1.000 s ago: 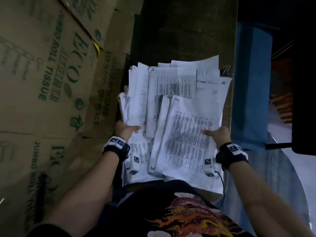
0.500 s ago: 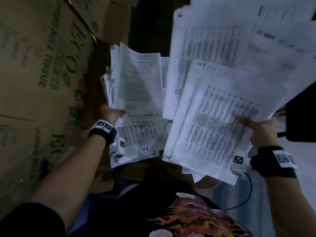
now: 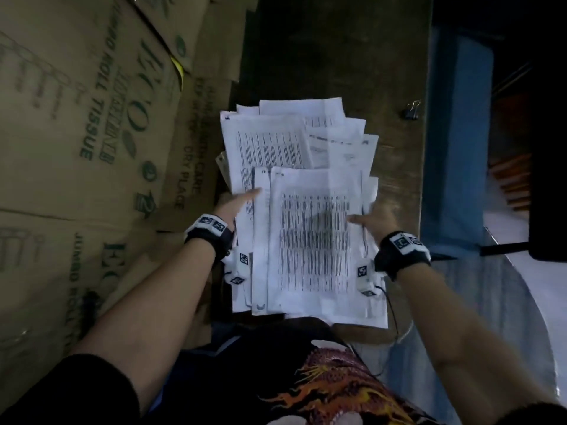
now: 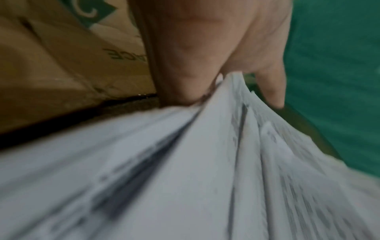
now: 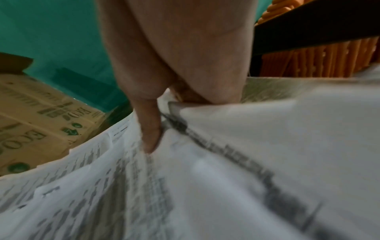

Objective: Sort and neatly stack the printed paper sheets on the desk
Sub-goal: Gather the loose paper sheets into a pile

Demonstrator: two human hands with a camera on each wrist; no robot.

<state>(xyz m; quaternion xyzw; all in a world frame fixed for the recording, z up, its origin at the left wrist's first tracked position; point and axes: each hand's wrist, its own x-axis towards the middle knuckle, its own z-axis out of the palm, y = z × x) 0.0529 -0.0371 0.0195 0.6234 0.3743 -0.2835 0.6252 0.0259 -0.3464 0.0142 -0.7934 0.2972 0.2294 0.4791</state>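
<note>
The surface (image 3: 337,65) under my hands is dark, worn brown wood, dim in this room. Left of my left grip, cardboard cartons (image 3: 76,133) are stacked close against its edge; their green print reads "ECO", "JUMBO ROLL TISSUE", and on a side panel "DRY PLACE". Beyond my right grip a blue panel (image 3: 457,133) runs along the surface's far side, with orange rods (image 3: 512,179) past it under a black bar. A black binder clip (image 3: 411,110) lies on the wood, well ahead of my right grip and apart from the paper.

The printed sheets (image 3: 306,234) lie as one loose, fanned pile between my two grips, the top page filled with columns of small print too blurred to read. My left hand (image 3: 236,204) holds the pile's left edge, thumb on top and fingers under the sheets. My right hand (image 3: 372,219) holds the right edge likewise, thumb (image 5: 151,129) pressed down on the top page, the other fingers tucked beneath. Both grips are narrow, closed on paper.
</note>
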